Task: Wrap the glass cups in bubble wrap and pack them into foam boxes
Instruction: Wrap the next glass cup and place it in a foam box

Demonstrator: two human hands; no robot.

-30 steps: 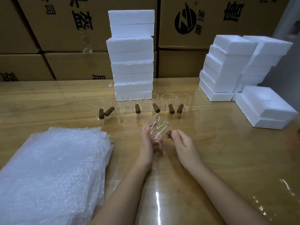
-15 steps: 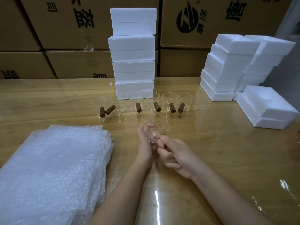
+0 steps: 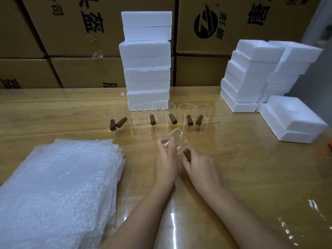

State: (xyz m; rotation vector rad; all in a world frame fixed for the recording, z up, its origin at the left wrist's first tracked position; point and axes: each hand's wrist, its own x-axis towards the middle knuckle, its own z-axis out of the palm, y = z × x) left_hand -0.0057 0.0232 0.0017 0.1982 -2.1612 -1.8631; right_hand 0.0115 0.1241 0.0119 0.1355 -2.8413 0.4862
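Note:
I hold one clear glass cup (image 3: 177,139) tilted above the table's middle. My left hand (image 3: 166,159) grips its glass body, and my right hand (image 3: 199,165) pinches its brown wooden handle (image 3: 186,155). Behind it stands a row of several more glass cups with wooden handles (image 3: 170,117). A thick stack of bubble wrap sheets (image 3: 57,186) lies at the near left. A tall stack of closed white foam boxes (image 3: 147,60) rises behind the cups. Foam box halves (image 3: 251,74) are piled at the right, with one open foam box (image 3: 292,117) nearest.
The wooden table (image 3: 251,168) has a glossy transparent cover. Brown cardboard cartons (image 3: 71,33) form a wall along the far edge. An orange object (image 3: 330,143) peeks in at the right edge.
The cup has been turned in my hands: its handle now points down toward me, and my right hand has shifted to pinch it. Both hands stay over the same spot.

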